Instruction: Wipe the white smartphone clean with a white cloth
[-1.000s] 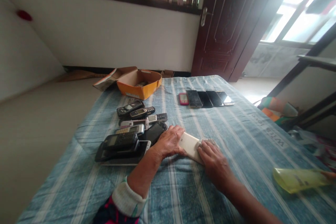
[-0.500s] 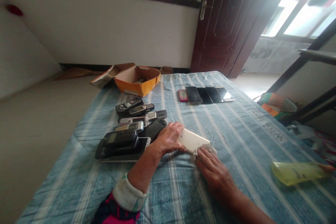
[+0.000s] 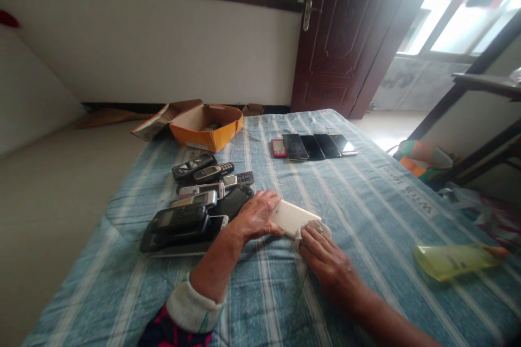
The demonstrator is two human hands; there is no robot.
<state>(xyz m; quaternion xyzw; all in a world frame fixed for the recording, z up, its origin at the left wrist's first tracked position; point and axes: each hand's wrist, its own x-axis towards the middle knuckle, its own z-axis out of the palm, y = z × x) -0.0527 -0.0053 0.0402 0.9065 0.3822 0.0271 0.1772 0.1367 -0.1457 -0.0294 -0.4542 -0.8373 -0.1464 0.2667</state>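
Observation:
A white phone lies on the blue striped cloth in front of me. My left hand grips its left end, fingers curled over the edge. My right hand presses a small pale wiping cloth against the phone's near right end, fingers together and bent. Just left of my left hand lies a pile of old keypad phones.
A row of several phones lies side by side farther back. An open orange cardboard box stands at the far left edge. A yellow-green bottle lies on its side at the right. A dark door stands behind.
My right hand with the wiping cloth has slid toward the phone's near right end. The left hand keeps its hold. The view has shifted slightly.

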